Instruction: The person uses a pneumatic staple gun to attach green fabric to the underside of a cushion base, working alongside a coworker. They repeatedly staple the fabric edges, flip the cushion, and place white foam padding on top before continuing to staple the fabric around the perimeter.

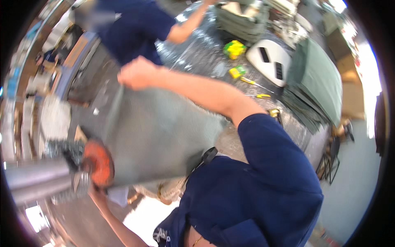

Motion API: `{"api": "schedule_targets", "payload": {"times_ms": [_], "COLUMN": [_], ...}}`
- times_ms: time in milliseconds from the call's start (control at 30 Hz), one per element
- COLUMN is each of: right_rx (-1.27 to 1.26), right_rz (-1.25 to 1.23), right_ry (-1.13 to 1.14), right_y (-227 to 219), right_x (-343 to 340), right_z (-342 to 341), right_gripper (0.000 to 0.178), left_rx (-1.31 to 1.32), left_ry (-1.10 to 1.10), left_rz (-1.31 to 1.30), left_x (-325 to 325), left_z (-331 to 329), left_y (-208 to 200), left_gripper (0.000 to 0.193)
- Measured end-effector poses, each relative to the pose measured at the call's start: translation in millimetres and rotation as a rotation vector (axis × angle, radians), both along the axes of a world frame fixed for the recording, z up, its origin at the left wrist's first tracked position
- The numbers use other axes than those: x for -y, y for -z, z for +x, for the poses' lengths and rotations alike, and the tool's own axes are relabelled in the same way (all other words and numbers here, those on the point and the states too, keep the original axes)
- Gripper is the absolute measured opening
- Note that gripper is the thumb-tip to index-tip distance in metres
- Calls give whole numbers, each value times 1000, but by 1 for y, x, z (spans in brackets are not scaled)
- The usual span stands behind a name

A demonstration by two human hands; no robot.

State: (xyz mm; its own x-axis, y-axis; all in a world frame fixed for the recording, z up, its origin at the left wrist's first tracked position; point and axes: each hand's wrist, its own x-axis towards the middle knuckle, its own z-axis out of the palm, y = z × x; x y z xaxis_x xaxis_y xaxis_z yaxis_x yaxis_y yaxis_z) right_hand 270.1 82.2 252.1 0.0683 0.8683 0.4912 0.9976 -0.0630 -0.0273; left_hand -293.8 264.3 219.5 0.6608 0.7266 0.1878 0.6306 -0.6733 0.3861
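A large grey-green sheet (160, 131), of fabric or leather, is stretched in front of my body. My right hand (138, 74) is closed in a fist on its upper left corner, that arm reaching across from the right. At the lower left corner is my left hand (97, 192), just below an orange disc (98, 163) on a machine's grey arm (39, 177). The fingers there are partly hidden and blurred, but the sheet's edge runs taut into that hand. The disc overlaps the sheet's left edge.
A co-worker in navy (127, 31) stands at the far left of a plastic-covered table (197, 57). On it are folded green sheets (312, 82), a white panel with dark strips (268, 61), yellow-green tape rolls (235, 49) and yellow-handled screwdrivers (261, 96). Long shelving (24, 90) lines the left.
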Motion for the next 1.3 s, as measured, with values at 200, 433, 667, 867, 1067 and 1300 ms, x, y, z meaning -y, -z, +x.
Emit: {"api": "schedule_targets", "payload": {"times_ms": [200, 433, 667, 867, 1067, 1300], "right_rx": [-147, -231, -327, -581, -1092, -1278], "right_rz": [526, 517, 89, -198, -471, -321], "right_ry": [-10, -98, -57, 36, 41, 543], "right_y": [-186, -156, 51, 158, 212, 288], "right_x": [-68, -45, -29, 105, 236, 205], "right_z": [-6, -6, -10, -69, -93, -64], "right_gripper": [24, 19, 20, 24, 34, 72], "left_rx": [56, 199, -73, -180, -4, 295], "left_ry": [-221, -412, -35, -127, -345, -1048], "left_rz": [599, 726, 230, -223, -774, -662], "left_x": [-176, -76, -46, 91, 238, 226], "left_z": [-52, -23, -50, -81, -124, -91], "left_y": [-157, -202, 11, 111, 160, 219], "left_gripper": [38, 27, 40, 41, 31, 98]}}
